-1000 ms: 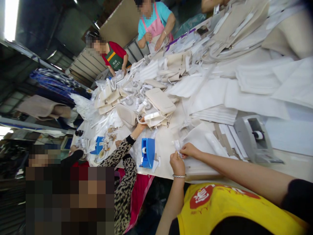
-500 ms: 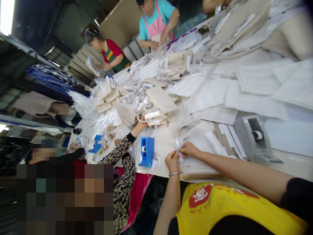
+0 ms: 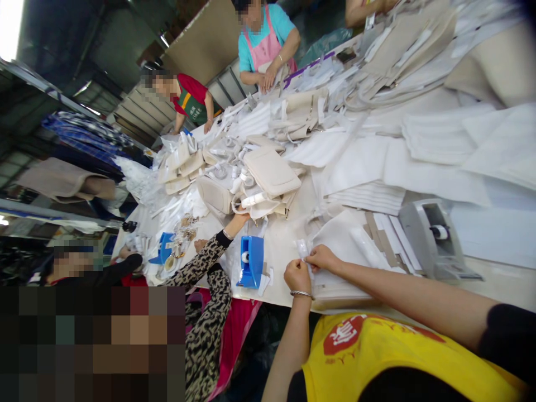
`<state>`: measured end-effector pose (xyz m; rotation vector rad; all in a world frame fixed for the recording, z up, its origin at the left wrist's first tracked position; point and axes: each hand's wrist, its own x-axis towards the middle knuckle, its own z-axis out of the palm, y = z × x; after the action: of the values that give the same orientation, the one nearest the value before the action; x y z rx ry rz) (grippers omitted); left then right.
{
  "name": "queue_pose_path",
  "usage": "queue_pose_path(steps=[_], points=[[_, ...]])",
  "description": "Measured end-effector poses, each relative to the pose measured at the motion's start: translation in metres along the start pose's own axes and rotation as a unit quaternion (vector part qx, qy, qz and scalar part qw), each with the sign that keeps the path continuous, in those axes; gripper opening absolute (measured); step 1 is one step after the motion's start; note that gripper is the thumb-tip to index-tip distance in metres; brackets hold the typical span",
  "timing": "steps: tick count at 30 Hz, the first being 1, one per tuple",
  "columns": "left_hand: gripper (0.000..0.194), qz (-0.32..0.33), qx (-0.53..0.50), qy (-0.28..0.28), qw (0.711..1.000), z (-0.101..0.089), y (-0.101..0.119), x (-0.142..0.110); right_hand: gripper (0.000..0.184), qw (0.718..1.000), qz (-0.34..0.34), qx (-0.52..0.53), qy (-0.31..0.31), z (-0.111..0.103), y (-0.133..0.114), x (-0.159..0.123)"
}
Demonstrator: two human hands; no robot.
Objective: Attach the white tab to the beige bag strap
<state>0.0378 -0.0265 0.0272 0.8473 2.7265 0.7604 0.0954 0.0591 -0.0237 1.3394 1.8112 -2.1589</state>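
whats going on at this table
The person in the yellow top pinches a small clear plastic piece between the left hand and right hand, at the edge of a long table heaped with white sheets and beige bags. A blue tape dispenser stands beside the left hand, a grey one further right. Other people work around the table.

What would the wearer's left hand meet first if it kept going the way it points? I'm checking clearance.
Probably the small clear plastic packet that the left hand already touches; beyond lie white sheets, depth unclear.

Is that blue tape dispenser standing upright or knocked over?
Upright: the blue tape dispenser stands on its base on the table, roll showing at its side.
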Motion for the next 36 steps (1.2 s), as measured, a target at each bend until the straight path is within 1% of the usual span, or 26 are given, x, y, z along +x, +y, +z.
queue_pose_path(steps=[5, 9, 14, 16, 21, 24, 26, 28, 31, 34, 36], points=[[0.017, 0.002, 0.016, 0.026, 1.0, 0.002, 0.0, -0.001, 0.022, 0.999, -0.008, -0.029, 0.016, 0.001, -0.006, -0.004], [0.016, 0.017, 0.009, 0.021, 1.0, 0.003, -0.001, -0.001, 0.022, 0.999, -0.01, -0.041, 0.02, 0.001, -0.008, -0.007], [0.019, 0.053, -0.004, -0.022, 0.998, 0.004, -0.002, -0.003, 0.02, 1.0, 0.006, 0.023, 0.006, -0.001, -0.004, -0.007], [0.022, 0.075, -0.003, -0.042, 0.996, 0.003, -0.002, -0.005, 0.021, 0.999, 0.0, 0.037, 0.002, -0.001, -0.001, -0.006], [0.028, 0.114, 0.049, -0.096, 0.988, -0.001, -0.001, -0.01, 0.022, 0.996, -0.019, 0.082, -0.033, -0.004, 0.006, -0.002], [0.028, 0.133, 0.072, -0.107, 0.983, -0.001, 0.001, -0.014, 0.023, 0.993, -0.021, 0.107, -0.053, -0.006, 0.008, 0.0], [0.028, 0.14, 0.06, -0.109, 0.982, 0.0, 0.001, -0.016, 0.024, 0.991, -0.025, 0.119, -0.059, -0.007, 0.009, 0.0], [0.028, 0.125, 0.02, -0.113, 0.985, 0.002, 0.0, -0.017, 0.023, 0.99, -0.024, 0.13, -0.058, -0.008, 0.009, 0.0], [0.028, 0.062, -0.087, -0.126, 0.986, 0.002, -0.004, -0.015, 0.023, 0.991, -0.017, 0.128, -0.045, -0.009, 0.009, -0.001], [0.025, 0.007, -0.195, -0.14, 0.971, 0.0, -0.012, -0.009, 0.023, 0.995, -0.016, 0.094, -0.018, -0.008, 0.008, -0.002], [0.022, -0.037, -0.246, -0.136, 0.959, 0.0, -0.017, -0.004, 0.023, 0.997, -0.025, 0.077, -0.002, -0.006, 0.006, -0.004]])
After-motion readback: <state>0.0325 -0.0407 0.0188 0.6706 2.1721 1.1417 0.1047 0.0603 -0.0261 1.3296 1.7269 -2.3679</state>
